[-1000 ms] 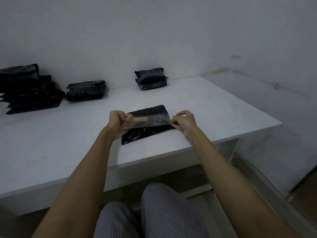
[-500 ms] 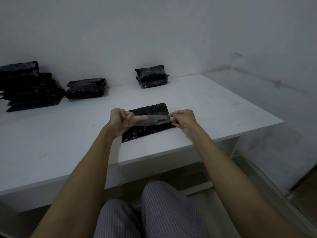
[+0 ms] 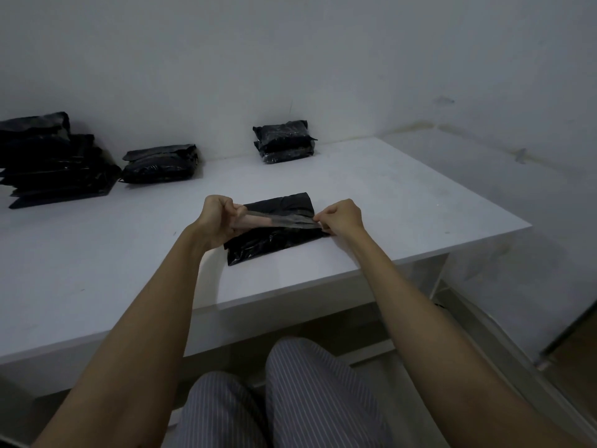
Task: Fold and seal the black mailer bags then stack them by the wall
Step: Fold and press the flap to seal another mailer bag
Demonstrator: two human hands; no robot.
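A folded black mailer bag (image 3: 274,240) lies on the white table (image 3: 403,208) near its front edge. A translucent grey flap strip (image 3: 284,220) stretches across the bag between my hands. My left hand (image 3: 216,221) grips the strip's left end with curled fingers. My right hand (image 3: 339,216) pinches its right end at the bag's right edge. A stack of two sealed bags (image 3: 286,145) stands against the wall behind.
Another sealed black bag pile (image 3: 160,163) lies by the wall at left. A larger heap of flat black bags (image 3: 48,160) sits at the far left. The table's right corner ends near a lower white ledge (image 3: 517,176). My striped trouser knees (image 3: 290,399) are under the table.
The strip between my hands has dropped lower and looks narrower over the bag. Both hands stay at its two ends.
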